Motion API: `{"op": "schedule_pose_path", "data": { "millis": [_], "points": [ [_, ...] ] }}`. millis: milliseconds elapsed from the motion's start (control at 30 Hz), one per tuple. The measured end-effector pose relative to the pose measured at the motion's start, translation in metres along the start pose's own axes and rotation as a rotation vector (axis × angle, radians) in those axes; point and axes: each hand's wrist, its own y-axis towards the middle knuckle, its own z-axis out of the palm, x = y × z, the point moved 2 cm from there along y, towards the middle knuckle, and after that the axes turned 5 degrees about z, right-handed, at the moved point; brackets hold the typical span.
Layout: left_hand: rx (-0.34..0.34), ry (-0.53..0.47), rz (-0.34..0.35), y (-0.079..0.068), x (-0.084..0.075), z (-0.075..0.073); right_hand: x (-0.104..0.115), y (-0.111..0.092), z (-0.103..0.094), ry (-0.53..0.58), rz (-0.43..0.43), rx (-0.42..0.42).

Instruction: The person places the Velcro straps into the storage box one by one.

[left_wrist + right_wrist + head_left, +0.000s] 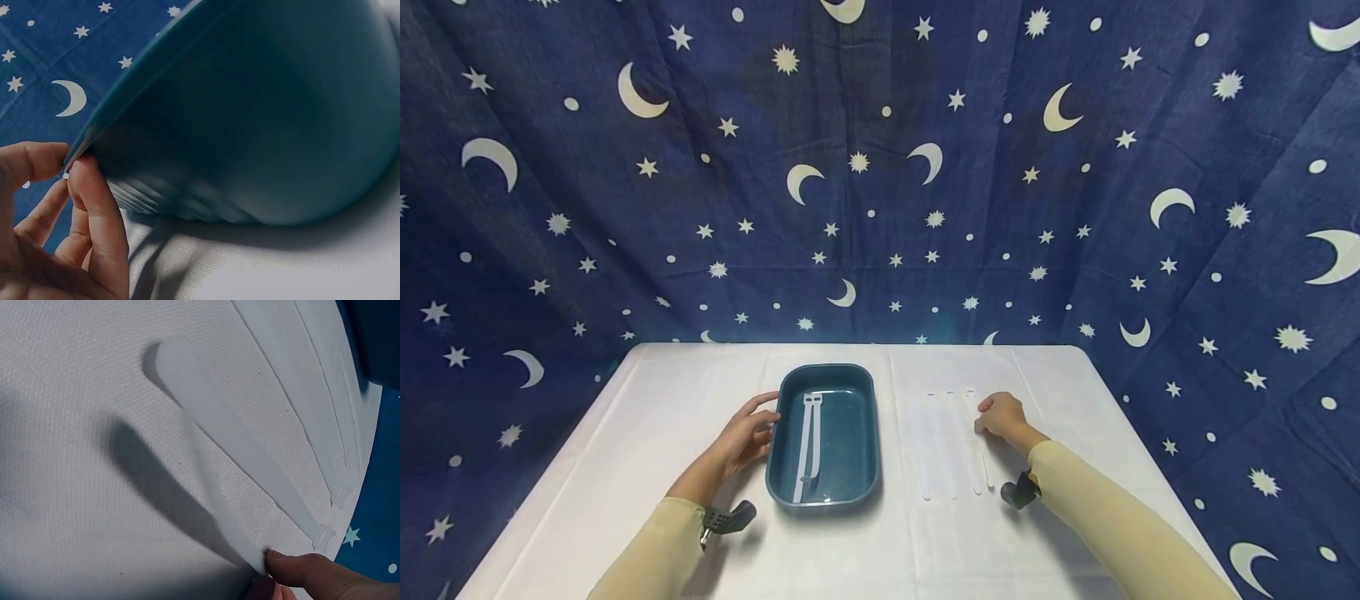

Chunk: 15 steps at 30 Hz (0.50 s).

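Observation:
A dark teal plastic bin (872, 450) stands on the white-covered table, left of centre. Two white hook-and-loop cable ties (816, 433) with slotted heads lie lengthwise inside it. At the bin's left side, my left hand (743, 437) pinches the rim between thumb and fingers, as the left wrist view shows. My right hand (1002, 419) pinches one end of a white cable tie (215, 494), whose other end slants above the cloth and casts a shadow. Beside it several more cable ties (234, 440) lie flat in a row, with rounded tails toward me and slotted heads away.
The white tablecloth (700, 379) covers the table, with its far edge against a dark blue curtain (880, 208) printed with moons and stars. Both wrists wear black camera mounts (728, 519) low over the cloth.

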Motion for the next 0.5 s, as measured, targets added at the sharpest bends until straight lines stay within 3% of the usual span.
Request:
{"op": "schedule_pose_path", "data": {
  "millis": [500],
  "points": [
    [-0.010, -0.007, -0.005, 0.0034, 0.0020, -0.0008, 0.0039, -0.0022, -0.0018, -0.016, -0.001, 0.022]
  ]
}}
